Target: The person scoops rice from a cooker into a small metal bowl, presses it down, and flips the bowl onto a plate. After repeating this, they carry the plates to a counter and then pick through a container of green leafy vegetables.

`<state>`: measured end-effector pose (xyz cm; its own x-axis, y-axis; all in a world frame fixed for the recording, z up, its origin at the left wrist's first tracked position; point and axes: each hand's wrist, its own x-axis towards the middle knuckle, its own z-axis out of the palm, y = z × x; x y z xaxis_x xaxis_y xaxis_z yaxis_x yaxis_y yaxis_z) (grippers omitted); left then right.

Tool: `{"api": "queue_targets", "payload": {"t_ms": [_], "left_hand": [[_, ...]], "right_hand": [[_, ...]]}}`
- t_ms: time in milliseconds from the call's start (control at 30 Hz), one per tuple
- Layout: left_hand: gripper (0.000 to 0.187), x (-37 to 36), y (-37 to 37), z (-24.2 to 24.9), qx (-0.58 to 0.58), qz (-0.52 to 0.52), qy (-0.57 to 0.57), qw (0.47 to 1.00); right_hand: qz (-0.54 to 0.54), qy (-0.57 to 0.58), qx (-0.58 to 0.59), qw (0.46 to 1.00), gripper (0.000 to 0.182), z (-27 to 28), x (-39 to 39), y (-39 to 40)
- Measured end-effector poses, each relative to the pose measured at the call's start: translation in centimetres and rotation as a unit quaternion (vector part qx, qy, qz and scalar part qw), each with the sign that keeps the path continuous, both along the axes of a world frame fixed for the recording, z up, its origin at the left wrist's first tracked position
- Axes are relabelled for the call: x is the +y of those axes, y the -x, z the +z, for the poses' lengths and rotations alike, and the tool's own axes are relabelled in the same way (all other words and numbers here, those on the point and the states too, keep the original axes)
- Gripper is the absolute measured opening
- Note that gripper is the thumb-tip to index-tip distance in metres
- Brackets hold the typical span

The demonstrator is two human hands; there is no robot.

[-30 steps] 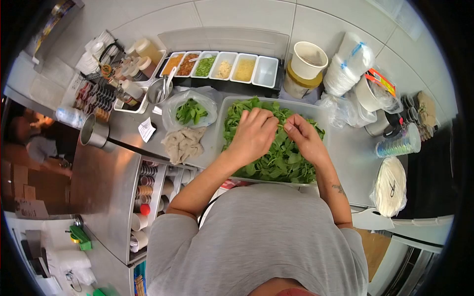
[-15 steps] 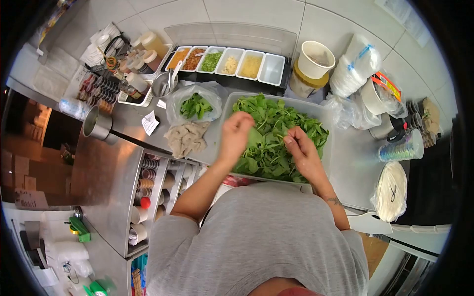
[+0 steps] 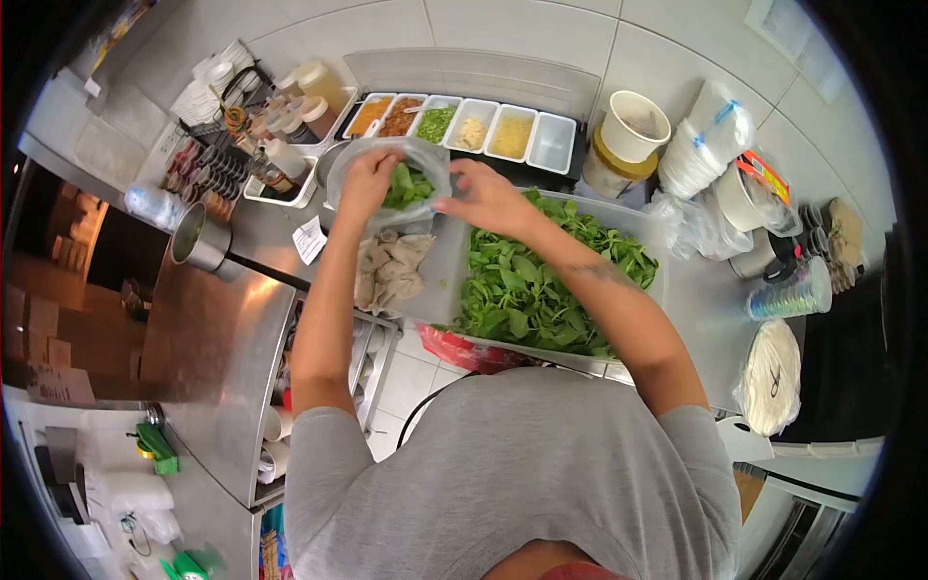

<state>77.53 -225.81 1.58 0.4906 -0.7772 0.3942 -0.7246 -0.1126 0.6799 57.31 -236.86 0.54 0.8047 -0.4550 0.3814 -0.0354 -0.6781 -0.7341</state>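
Observation:
A clear plastic bag [image 3: 340,166] with green leaves [image 3: 409,188] inside stands at the back left of the worktop. My left hand [image 3: 369,186] reaches over its mouth, fingers closed together beside the leaves; what they pinch is hidden. At the right rim of the bag is my right hand [image 3: 486,200], thumb and fingers apart, holding nothing that I can see. Under my right forearm, a large translucent tub [image 3: 663,227] is filled with leafy greens [image 3: 527,290]. A crumpled beige cloth [image 3: 394,271] lies just in front of the bag.
White trays of toppings [image 3: 509,135] line the back. Bottles [image 3: 314,114] stand at the back left, near a paper slip [image 3: 309,240] and a metal pot [image 3: 201,237]. A white tub [image 3: 635,126] and stacked containers [image 3: 698,155] are at the right.
Both hands have moved from above the tub of greens, leftward to the plastic bag. My right hand's fingers have spread. The bag's mouth looks wider and rounder.

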Motion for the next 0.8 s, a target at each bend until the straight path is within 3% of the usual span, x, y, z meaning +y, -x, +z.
{"api": "queue_targets", "payload": {"t_ms": [33, 67, 133, 233, 300, 333, 400, 500, 533, 633, 667, 767, 800], "left_hand": [[0.03, -0.1, -0.7, 0.5, -0.017, -0.009, -0.019, 1.0], [0.03, -0.2, -1.4, 1.0, -0.035, -0.018, -0.038, 0.999], [0.034, 0.0, -2.7, 2.8, -0.097, -0.017, -0.083, 0.992], [0.039, 2.0, -4.3, 8.5, -0.108, 0.023, -0.223, 0.968], [0.046, 2.7, -4.7, 11.5, -0.073, 0.084, -0.235, 0.966], [0.048, 2.8, -5.2, 12.2, -0.063, 0.066, -0.189, 0.978], [0.051, 2.8, -5.6, 12.9, -0.042, 0.03, -0.097, 0.994], [0.052, 2.3, -3.4, 11.3, -0.126, -0.067, -0.264, 0.954], [0.043, 1.7, -4.2, 10.6, -0.141, -0.086, -0.368, 0.915], [0.031, 1.2, -2.8, 10.2, -0.041, -0.108, -0.257, 0.959], [0.021, 1.6, -1.3, 9.9, -0.034, -0.101, -0.167, 0.98], [0.021, 3.3, 5.4, 9.7, -0.065, -0.129, -0.051, 0.988], [0.021, 3.7, 7.7, 8.8, -0.064, -0.188, -0.085, 0.976]], "right_hand": [[-0.024, 0.059, -0.014, 0.998, 0.046, -1.1, -0.1, -2.8], [-0.01, -0.084, 0.013, 0.996, 0.042, -0.6, -0.6, -4.6], [0.017, -0.361, 0.065, 0.93, 0.034, 1.1, -1.3, -7.3], [0.048, -0.478, -0.048, 0.876, 0.02, 5.4, -2.6, -7.4], [0.073, -0.498, -0.098, 0.859, 0.018, 8.2, -2.9, -7.2], [0.084, -0.508, -0.124, 0.848, 0.018, 8.7, -3.1, -7.2], [0.069, -0.424, -0.078, 0.9, 0.022, 8.5, -3.6, -7.1], [0.052, -0.388, 0.037, 0.92, 0.031, 7.2, -3.6, -5.9], [0.046, -0.39, 0.084, 0.916, 0.034, 6.8, -3.7, -5.2], [0.025, -0.308, 0.086, 0.947, 0.042, 7.5, -2.7, -1.0], [0.048, -0.273, 0.092, 0.956, 0.043, 6.7, -3.5, 0.4], [0.161, -0.107, 0.168, 0.967, 0.038, 5.7, -4.9, 6.1], [0.198, -0.055, 0.149, 0.967, 0.037, 4.9, -4.3, 8.2]]}}
